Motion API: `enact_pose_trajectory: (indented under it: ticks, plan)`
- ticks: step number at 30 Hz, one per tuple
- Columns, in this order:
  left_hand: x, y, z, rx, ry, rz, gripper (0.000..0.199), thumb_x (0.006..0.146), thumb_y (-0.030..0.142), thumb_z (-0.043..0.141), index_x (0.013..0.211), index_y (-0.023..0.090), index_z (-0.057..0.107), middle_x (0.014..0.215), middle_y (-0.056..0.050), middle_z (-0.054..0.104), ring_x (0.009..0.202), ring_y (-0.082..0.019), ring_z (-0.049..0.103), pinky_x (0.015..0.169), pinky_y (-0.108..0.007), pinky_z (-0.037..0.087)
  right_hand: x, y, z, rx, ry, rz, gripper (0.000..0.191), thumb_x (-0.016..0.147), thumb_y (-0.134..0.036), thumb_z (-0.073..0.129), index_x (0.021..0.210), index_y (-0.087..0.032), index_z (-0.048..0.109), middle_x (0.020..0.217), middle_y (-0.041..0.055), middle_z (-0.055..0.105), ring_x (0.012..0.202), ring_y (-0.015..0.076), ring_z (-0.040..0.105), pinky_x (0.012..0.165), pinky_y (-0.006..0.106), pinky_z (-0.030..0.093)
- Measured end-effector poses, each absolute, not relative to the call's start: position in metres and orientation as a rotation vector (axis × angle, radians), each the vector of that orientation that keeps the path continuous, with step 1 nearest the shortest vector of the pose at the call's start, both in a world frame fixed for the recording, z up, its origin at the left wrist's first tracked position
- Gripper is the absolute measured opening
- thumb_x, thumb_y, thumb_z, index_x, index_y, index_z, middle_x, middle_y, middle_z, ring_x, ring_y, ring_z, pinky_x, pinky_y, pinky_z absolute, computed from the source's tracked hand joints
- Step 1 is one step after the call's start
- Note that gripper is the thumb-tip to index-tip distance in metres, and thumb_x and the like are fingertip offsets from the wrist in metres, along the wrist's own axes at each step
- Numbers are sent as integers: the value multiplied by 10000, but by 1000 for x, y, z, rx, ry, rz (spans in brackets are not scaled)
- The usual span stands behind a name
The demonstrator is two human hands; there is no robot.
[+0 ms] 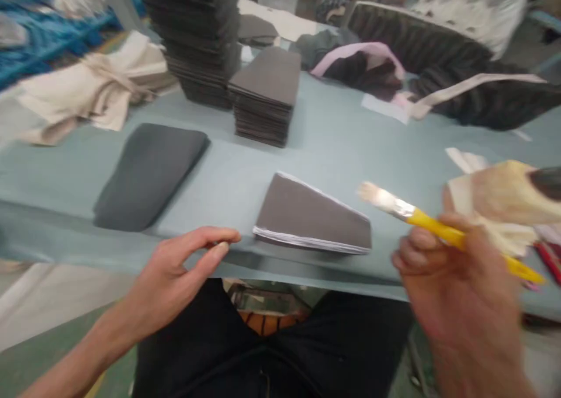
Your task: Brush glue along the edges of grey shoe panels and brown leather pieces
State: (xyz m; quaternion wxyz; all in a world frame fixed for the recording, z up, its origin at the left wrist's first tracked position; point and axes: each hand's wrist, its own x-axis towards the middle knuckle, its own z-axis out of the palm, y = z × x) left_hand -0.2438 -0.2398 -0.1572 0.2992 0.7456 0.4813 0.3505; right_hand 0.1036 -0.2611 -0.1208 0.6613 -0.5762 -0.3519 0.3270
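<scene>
My right hand [456, 269] grips a yellow-handled brush [432, 222], its pale bristles pointing left above the table. Between my hands, a small stack of dark grey pieces [313, 217] with white edges lies near the table's front edge. Just left of this stack is my left hand [188, 269], thumb and index finger close together but slightly apart, with nothing visible between them. Beyond that hand, dark grey sheets [151, 176] lie flat on the table.
The blue-green table [333, 146] bears a short stack of grey pieces [267, 94] and a tall dark stack [197, 41] at the back. Beige cloth [100, 88] lies back left. At right are a yellowish container [504, 193] and a red tool [547, 260].
</scene>
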Motion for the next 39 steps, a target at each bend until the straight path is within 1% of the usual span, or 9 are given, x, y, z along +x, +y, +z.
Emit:
enact_pose_trajectory:
  ticks: [2,4,6,12,18,24,30,36,39]
  plan:
    - [-241,-247,-158,1948,1262,944,199,1002,473,710,1062,331,835,991,27,878,848,-199,849,785,-215,670,73,-272,-112,-1144,-618,1021,215,891,-536,827,931,-328,788,699,-25,624,535,113,542,460,206,469]
    - [-227,-252,-154,1887,1221,962,216,1006,478,703,1044,312,835,960,10,876,822,-213,849,762,-238,680,49,-276,-110,-1009,-545,1153,230,892,-519,868,967,-315,792,753,-38,681,595,96,620,536,185,563]
    - [-208,-257,-147,1842,1165,1007,192,1013,442,705,1044,299,828,953,-5,875,820,-218,848,763,-263,689,36,-277,-110,-901,-451,1281,252,862,-476,913,970,-285,790,763,-45,699,618,84,654,577,171,600]
    - [-165,-267,-127,1747,992,1154,57,990,280,738,1006,287,793,920,22,855,791,-165,810,789,-269,687,32,-284,-109,-693,-145,1579,194,898,-318,875,1012,-231,744,811,-52,700,675,61,693,602,130,600]
    - [-147,-278,-115,1675,892,1220,47,970,220,761,973,265,776,882,31,822,762,-141,770,766,-266,677,17,-295,-104,-644,-126,1545,146,987,-369,778,1010,-230,739,805,-48,721,652,61,701,574,126,592]
    - [-150,-286,-114,1781,950,1304,69,940,236,819,979,244,763,892,23,827,756,-144,779,768,-269,681,-4,-308,-101,-604,-143,1474,258,1089,-387,596,1025,-214,776,896,23,821,772,115,809,555,141,606]
    - [-159,-293,-112,1856,1032,1352,29,995,290,776,989,270,756,950,9,857,799,-190,814,804,-348,708,-19,-316,-98,-632,-250,1484,174,1027,-420,727,1045,-253,772,982,23,839,857,131,823,576,132,616]
    - [-171,-302,-112,2060,1037,1405,43,1043,240,720,1012,270,717,1004,27,863,838,-154,821,816,-271,661,-26,-323,-98,-659,-306,1513,169,1049,-400,696,1087,-246,755,1005,29,838,870,130,820,552,125,610]
    - [-177,-304,-111,2207,1021,1364,81,1071,223,664,1000,257,683,981,8,852,806,-153,804,762,-266,623,-27,-327,-99,-650,-343,1529,156,1035,-380,713,1086,-237,751,1012,36,840,885,129,819,534,117,599]
